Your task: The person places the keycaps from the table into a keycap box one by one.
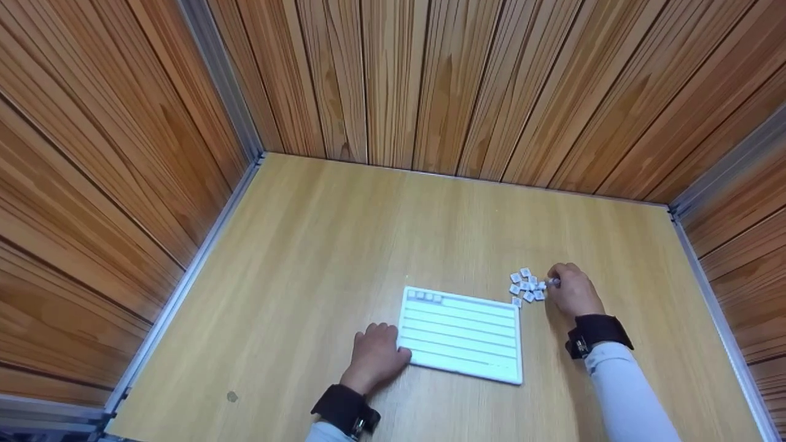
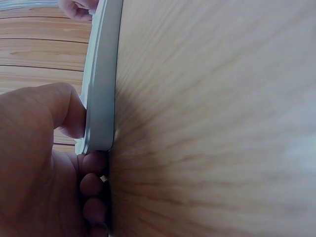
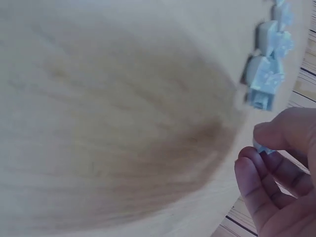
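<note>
A white rectangular board (image 1: pixel 460 341) with raised rims and several long ridges lies on the table. A few small white pieces (image 1: pixel 424 297) sit side by side in its top row at the left. My left hand (image 1: pixel 376 356) holds the board's lower left corner, its thumb (image 2: pixel 70 111) against the rim and its other fingers curled beside the corner. Right of the board, my right hand (image 1: pixel 575 291) pinches a small white keycap-like tile (image 3: pixel 264 147) between thumb and fingertips. Next to this hand lies a loose cluster of similar tiles (image 1: pixel 525 285), printed with small marks.
One tile (image 1: pixel 516 302) lies right at the board's upper right corner. The wooden table (image 1: pixel 319 245) is bounded by plank walls (image 1: pixel 393 80) and metal rails (image 1: pixel 184 282). A small dark spot (image 1: pixel 232 396) marks the table at front left.
</note>
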`<action>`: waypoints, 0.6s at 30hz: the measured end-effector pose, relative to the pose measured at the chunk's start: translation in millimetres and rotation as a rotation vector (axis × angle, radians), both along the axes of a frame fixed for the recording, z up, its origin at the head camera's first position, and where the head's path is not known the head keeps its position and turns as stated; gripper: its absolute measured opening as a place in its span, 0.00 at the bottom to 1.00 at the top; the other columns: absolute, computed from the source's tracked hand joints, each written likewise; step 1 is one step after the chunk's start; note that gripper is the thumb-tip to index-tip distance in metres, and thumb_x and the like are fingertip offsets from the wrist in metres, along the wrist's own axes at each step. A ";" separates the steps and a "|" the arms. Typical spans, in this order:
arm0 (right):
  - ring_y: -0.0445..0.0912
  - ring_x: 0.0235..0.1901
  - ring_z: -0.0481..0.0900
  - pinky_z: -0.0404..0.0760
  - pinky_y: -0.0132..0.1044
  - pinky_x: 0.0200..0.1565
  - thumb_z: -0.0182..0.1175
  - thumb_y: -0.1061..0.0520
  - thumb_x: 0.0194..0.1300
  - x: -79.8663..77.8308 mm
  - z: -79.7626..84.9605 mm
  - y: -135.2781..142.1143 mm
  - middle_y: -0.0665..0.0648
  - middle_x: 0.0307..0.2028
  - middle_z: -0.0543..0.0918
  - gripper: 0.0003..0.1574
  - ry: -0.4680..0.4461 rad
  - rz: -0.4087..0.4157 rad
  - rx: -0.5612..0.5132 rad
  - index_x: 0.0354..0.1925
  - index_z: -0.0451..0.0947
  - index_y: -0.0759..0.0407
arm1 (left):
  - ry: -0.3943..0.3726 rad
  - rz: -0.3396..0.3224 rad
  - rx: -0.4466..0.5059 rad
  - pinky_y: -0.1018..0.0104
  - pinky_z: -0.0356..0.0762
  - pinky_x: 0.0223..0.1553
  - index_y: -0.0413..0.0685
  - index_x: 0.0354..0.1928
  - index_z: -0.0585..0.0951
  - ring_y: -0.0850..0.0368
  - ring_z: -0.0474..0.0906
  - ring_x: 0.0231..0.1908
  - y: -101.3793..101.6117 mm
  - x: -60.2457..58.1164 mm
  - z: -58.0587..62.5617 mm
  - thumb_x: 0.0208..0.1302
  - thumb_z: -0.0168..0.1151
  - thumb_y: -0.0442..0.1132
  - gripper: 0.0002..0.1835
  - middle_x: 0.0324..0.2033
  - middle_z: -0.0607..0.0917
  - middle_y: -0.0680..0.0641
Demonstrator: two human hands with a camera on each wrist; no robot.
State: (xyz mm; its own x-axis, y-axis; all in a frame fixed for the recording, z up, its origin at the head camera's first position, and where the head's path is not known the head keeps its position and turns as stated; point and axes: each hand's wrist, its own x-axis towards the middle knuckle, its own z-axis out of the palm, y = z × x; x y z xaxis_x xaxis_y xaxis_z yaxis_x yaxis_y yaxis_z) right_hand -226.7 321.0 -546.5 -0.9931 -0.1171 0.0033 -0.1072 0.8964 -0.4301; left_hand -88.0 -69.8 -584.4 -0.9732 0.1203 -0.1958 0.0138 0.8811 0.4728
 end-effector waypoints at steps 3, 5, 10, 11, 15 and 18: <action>0.61 0.44 0.75 0.74 0.55 0.47 0.57 0.66 0.68 2.9 1.8 -2.9 0.69 0.45 0.75 0.12 -0.028 -0.055 -0.044 0.49 0.73 0.70 | -0.005 -0.001 -0.001 0.53 0.63 0.39 0.45 0.33 0.77 0.52 0.64 0.34 0.1 0.5 0.5 0.56 0.59 0.48 0.12 0.28 0.71 0.50; 0.61 0.47 0.74 0.74 0.56 0.49 0.56 0.66 0.69 6.1 3.1 -5.1 0.69 0.47 0.75 0.15 -0.027 -0.079 -0.081 0.52 0.72 0.70 | -0.003 0.000 0.002 0.53 0.63 0.38 0.45 0.33 0.77 0.51 0.64 0.34 0.0 0.5 0.3 0.56 0.59 0.47 0.12 0.28 0.71 0.50; 0.62 0.52 0.76 0.74 0.57 0.55 0.55 0.69 0.69 16.2 7.1 -11.3 0.68 0.52 0.75 0.19 0.022 -0.081 -0.175 0.57 0.74 0.69 | 0.006 0.001 0.008 0.53 0.63 0.38 0.46 0.32 0.76 0.51 0.65 0.34 -0.4 0.8 0.1 0.55 0.59 0.47 0.11 0.28 0.72 0.50; 0.63 0.53 0.76 0.75 0.57 0.55 0.55 0.70 0.68 17.5 7.8 -12.7 0.68 0.52 0.76 0.19 0.030 -0.073 -0.190 0.57 0.74 0.69 | 0.008 0.001 0.009 0.53 0.63 0.38 0.46 0.31 0.76 0.51 0.65 0.33 -0.6 1.0 0.2 0.55 0.59 0.47 0.11 0.28 0.72 0.50; 0.64 0.53 0.78 0.76 0.56 0.55 0.56 0.70 0.68 21.5 12.1 -20.6 0.68 0.53 0.76 0.17 0.022 -0.060 -0.235 0.55 0.74 0.69 | 0.017 -0.001 0.006 0.53 0.64 0.38 0.47 0.31 0.76 0.51 0.65 0.33 -0.4 1.3 -0.5 0.55 0.59 0.47 0.11 0.27 0.72 0.51; 0.63 0.53 0.78 0.78 0.55 0.53 0.56 0.68 0.69 22.9 13.9 -26.8 0.68 0.53 0.76 0.17 0.007 -0.052 -0.250 0.55 0.74 0.67 | 0.025 -0.006 0.001 0.53 0.64 0.38 0.47 0.30 0.75 0.51 0.65 0.33 0.2 0.9 -0.8 0.56 0.59 0.47 0.11 0.27 0.71 0.51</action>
